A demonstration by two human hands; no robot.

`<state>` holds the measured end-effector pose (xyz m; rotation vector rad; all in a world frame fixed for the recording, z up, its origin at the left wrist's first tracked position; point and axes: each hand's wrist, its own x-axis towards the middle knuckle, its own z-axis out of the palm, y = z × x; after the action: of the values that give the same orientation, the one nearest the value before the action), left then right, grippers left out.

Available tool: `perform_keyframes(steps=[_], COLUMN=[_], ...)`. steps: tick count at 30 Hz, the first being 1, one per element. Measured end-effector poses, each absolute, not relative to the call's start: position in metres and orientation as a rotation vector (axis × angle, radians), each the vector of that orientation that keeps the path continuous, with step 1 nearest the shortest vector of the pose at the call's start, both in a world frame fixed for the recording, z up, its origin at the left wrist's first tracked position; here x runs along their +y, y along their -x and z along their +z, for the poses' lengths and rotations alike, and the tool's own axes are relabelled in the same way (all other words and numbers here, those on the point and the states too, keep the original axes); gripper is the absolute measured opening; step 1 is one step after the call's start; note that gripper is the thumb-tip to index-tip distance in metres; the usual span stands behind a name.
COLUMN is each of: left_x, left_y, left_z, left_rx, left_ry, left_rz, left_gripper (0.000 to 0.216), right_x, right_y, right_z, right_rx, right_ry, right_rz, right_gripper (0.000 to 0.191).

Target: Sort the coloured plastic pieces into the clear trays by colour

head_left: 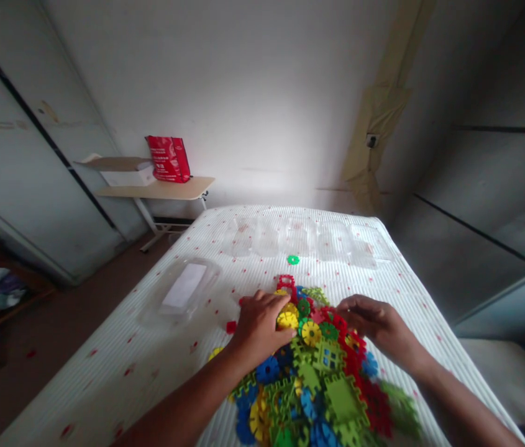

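Observation:
A heap of plastic building pieces [309,372] lies on the bed-like surface before me, with notched flower-shaped discs and square toothed panels in yellow, blue, green and red. My left hand [264,326] is on the heap's left side, thumb and fingers curved around yellow flower discs [287,318]. On the opposite side, my right hand [378,323] has loosely bent fingers against the red toothed pieces [353,347]; I see nothing held in it. One green disc [293,259] lies apart beyond the heap. A small red piece [231,327] sits left of my left hand.
Several clear plastic trays [294,236] stand in a row along the far edge. At the left is a clear container [181,292] with a white paper [184,285]. A side table [164,189] by the wall bears a red bag [169,159] and a box [127,177].

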<state>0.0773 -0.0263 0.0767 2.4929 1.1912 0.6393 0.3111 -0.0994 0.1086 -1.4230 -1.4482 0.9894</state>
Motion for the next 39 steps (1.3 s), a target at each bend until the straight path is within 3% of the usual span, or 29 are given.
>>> perform_keyframes(steps=[17, 26, 34, 38, 39], left_x=[-0.028, -0.032, -0.061, -0.066, -0.067], left_y=[-0.083, -0.072, -0.089, -0.099, -0.099], left_z=[0.067, 0.063, 0.09, 0.084, 0.083], left_rx=[1.19, 0.974, 0.747, 0.742, 0.743], left_ry=[-2.686, -2.581, -2.558, -2.539, -2.539], left_rz=[0.429, 0.838, 0.785, 0.844, 0.862], left_gripper=[0.024, 0.03, 0.026, 0.007, 0.011], right_x=[-0.139, -0.152, -0.158, -0.162, -0.163], right_y=[-0.333, -0.343, -0.34, -0.338, -0.338], right_z=[0.102, 0.101, 0.092, 0.092, 0.092], right_rx=[-1.24, -1.245, -1.232, -1.262, -1.267], right_ry=[1.662, 1.684, 1.681, 1.693, 1.698], right_rz=[0.851, 0.798, 0.84, 0.858, 0.862], right_gripper=[0.038, 0.034, 0.037, 0.038, 0.038])
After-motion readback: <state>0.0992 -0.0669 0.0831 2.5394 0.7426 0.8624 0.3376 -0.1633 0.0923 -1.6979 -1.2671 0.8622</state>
